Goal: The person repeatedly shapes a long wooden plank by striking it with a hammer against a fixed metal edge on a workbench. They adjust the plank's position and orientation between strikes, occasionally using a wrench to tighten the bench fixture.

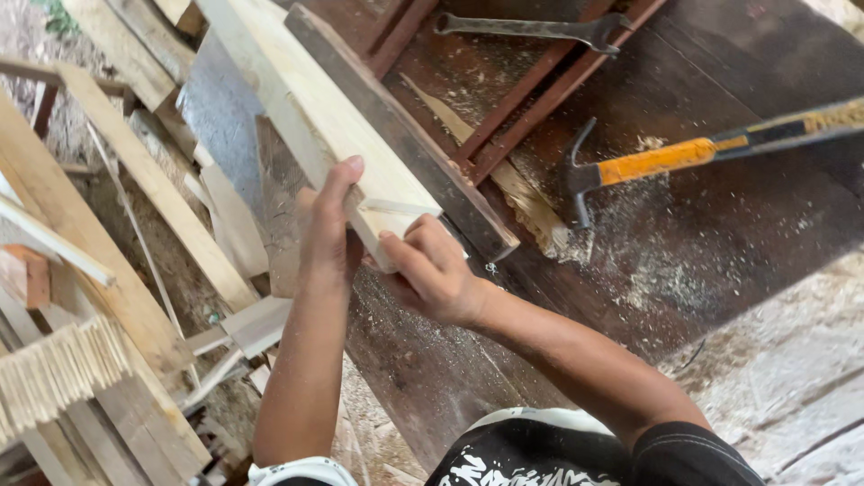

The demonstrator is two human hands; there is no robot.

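A long pale wooden plank (306, 99) runs from the top left down to the middle of the view, lying along a dark board (405, 135) on a dark workbench (720, 207). My left hand (326, 236) grips the plank's near end from the left, thumb up on its top face. My right hand (432, 268) holds the same end from the right, fingers curled at its corner. A thin pale strip (396, 207) lies across the plank's end between the two hands.
A claw hammer (666, 160) with an orange and black handle lies on the bench to the right, amid sawdust. A dark metal tool (531, 29) rests at the top. Loose planks and offcuts (135, 225) are piled on the ground at left.
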